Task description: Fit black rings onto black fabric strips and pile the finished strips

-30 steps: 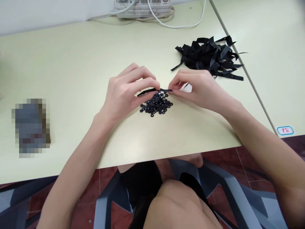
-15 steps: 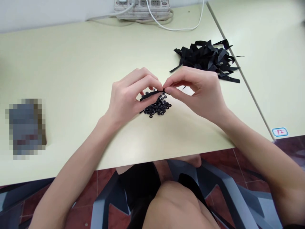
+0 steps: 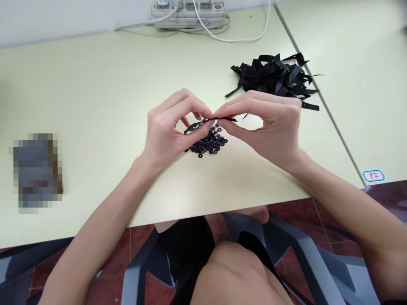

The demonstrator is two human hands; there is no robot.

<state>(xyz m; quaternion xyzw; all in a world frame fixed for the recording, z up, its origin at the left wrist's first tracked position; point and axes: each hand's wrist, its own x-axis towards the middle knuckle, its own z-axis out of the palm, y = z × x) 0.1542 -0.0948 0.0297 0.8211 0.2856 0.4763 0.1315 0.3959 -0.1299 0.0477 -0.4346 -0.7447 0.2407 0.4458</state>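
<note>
A thin black strip (image 3: 231, 119) is held just over a pile of little black rings (image 3: 208, 145). The left hand (image 3: 173, 123) pinches it between thumb and fingertip; the right hand (image 3: 273, 123) pinches it close beside. Beyond the right hand, a tangled heap of black strips (image 3: 270, 76) lies on the pale worktop (image 3: 111, 93), and a power strip (image 3: 187, 17) sits by the wall (image 3: 63, 19).

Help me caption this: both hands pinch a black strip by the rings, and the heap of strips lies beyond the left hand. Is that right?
No, the heap lies beyond the right hand, not the left hand, as the head view shows. Both hands do pinch a black strip by the rings.
</note>
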